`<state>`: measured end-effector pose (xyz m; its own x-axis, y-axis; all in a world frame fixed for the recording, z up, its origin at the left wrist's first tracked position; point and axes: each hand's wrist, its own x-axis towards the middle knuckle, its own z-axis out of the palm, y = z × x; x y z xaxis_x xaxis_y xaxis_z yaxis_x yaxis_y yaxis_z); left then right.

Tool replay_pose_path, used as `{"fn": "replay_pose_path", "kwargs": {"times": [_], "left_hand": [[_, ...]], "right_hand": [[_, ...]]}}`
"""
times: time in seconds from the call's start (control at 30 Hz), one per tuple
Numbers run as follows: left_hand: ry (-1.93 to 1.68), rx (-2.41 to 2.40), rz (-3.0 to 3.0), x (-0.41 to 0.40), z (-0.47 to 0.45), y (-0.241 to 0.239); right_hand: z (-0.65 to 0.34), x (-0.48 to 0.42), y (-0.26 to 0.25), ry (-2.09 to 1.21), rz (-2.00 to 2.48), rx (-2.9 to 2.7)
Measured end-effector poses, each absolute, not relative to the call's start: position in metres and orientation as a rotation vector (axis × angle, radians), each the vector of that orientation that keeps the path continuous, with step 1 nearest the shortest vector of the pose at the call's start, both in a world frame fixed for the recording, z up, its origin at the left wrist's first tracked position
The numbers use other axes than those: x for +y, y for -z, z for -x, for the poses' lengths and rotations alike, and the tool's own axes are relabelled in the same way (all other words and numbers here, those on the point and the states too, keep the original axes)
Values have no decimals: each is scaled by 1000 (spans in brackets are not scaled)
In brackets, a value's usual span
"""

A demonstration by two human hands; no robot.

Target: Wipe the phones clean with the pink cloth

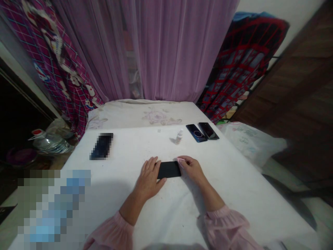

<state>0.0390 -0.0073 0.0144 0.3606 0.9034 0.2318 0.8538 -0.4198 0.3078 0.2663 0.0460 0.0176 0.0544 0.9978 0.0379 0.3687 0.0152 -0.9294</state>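
A black phone point(169, 169) lies flat on the white table point(161, 215) in front of me. My left hand point(149, 177) rests flat beside its left end, fingers stretched out and touching its edge. My right hand point(191, 168) sits at the phone's right end with fingers curled, pinching a thin pale stick point(181, 159) whose tip points over the phone's upper right corner. A small white bottle point(178, 136) stands further back on the table.
Two dark phones point(202, 132) lie side by side at the back right. A blurred dark item point(102, 146) lies at the back left. Purple curtains point(161, 48) hang behind. A white bag point(249, 142) sits right of the table, a plastic jug point(49, 140) left.
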Motion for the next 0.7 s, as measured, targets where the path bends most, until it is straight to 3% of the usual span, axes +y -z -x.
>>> {"fn": "replay_pose_path", "kwargs": {"times": [0.13,0.43,0.7], "left_hand": [[-577,1589,-2490,-7,-36,-13],[-555,1628,-2492,-7,-38,-14],[-557,1612,-2511,-8,-37,-15]], "right_hand": [[-264,44,-22,-868,1523,-1607],[-255,24,-32,-283,1395,-2027],[-263,-13,-32,-230,1327,-2112]]}}
